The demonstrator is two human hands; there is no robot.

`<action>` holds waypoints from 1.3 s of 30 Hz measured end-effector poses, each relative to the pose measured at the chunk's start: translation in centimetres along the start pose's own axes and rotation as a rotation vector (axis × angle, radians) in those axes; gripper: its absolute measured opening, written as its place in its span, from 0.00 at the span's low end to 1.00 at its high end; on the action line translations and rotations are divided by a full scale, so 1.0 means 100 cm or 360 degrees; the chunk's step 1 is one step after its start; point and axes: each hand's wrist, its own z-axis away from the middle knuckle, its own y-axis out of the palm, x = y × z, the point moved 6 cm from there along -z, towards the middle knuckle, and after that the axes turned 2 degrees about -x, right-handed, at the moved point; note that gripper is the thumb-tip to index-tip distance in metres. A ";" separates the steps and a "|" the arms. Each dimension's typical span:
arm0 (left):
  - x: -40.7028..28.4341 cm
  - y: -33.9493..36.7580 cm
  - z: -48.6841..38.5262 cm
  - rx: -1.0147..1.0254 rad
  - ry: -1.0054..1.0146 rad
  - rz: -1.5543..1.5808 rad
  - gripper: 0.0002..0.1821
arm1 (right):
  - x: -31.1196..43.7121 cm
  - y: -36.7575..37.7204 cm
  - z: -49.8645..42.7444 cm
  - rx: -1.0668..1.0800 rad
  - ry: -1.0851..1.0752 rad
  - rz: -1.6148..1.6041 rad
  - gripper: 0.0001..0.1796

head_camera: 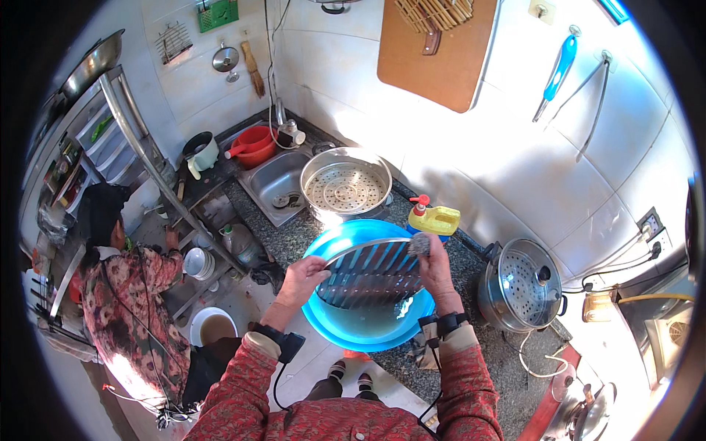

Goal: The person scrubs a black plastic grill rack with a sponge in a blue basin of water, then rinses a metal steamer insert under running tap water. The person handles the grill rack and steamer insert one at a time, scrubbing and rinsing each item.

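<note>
My left hand [303,281] pinches the left rim of a round slotted metal rack [369,275], which is tilted up over a blue plastic basin [317,325]. At the rack's upper right edge, my right hand [437,270] holds a steel wool scourer [420,244]. Cloudy water [369,322] lies in the basin beneath the rack. Just behind the basin stands a metal steamer pot [346,182] with a perforated bottom. A yellow detergent bottle [438,220] with a red pump is beyond my right hand.
A steel sink [278,182] and red dipper [251,143] are at the back left. To the right stands a glass-lidded steamer [521,286]. Another person [132,297] crouches at left by a metal shelf rack [160,176], stacked bowls [198,263] and a white bucket [214,328].
</note>
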 end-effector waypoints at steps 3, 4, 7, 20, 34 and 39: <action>0.043 -0.009 0.006 -0.0104 -0.0172 0.0253 0.08 | -0.017 0.009 0.002 0.0021 0.0150 -0.0073 0.19; 0.050 -0.008 0.004 -0.0125 -0.0165 0.0323 0.09 | -0.016 0.013 0.002 0.0009 0.0083 0.0008 0.20; 0.056 -0.002 0.004 0.0008 -0.0077 0.0427 0.09 | -0.008 0.028 -0.004 -0.0079 -0.0044 0.0132 0.23; 0.062 0.009 -0.003 -0.0038 -0.0186 0.0414 0.17 | 0.024 0.084 -0.002 -0.0202 -0.0215 0.0304 0.29; 0.081 -0.003 -0.007 -0.0228 -0.0372 0.0369 0.11 | 0.028 0.142 0.048 0.0521 -0.0341 0.0030 0.25; 0.066 0.006 -0.008 -0.0367 -0.0249 0.0003 0.17 | 0.022 0.165 -0.004 -0.0133 -0.0171 0.0177 0.24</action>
